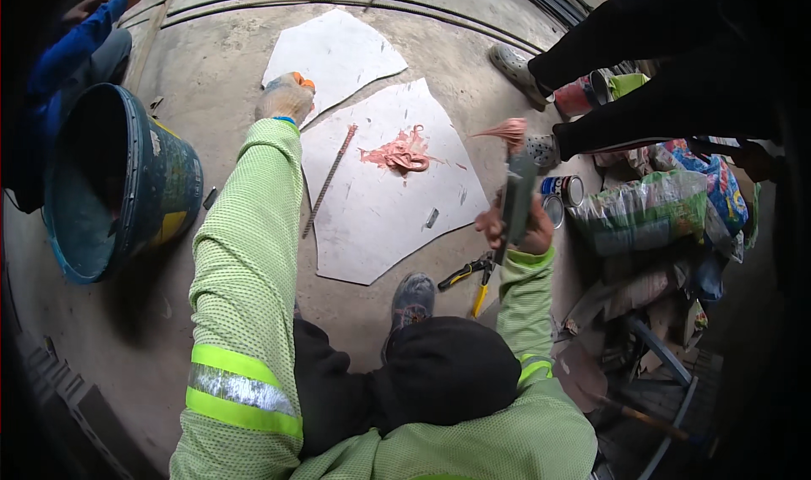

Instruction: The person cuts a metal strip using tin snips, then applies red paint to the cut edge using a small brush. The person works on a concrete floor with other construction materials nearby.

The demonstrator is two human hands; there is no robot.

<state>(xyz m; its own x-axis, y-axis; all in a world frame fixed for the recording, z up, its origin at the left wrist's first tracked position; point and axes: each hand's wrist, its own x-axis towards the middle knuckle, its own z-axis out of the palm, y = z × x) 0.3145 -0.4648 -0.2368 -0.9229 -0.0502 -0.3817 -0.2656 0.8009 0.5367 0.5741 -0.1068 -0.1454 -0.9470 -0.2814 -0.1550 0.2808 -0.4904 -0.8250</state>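
Cable [517,195] gripped in right hand [522,227], copper strands [508,129] bared at 12 o'clock, stripped copper pile [400,153] on board [372,218]; gloved left hand [285,97] outstretched, grip unclear.

The left arm is stretched far out in front, in a light green sleeve with a shiny stripe. The left hand [285,97] wears a glove and is curled, with its back up. The right arm is bent at the elbow. The right hand [517,227] is bare and its grip is closed tight, held up.
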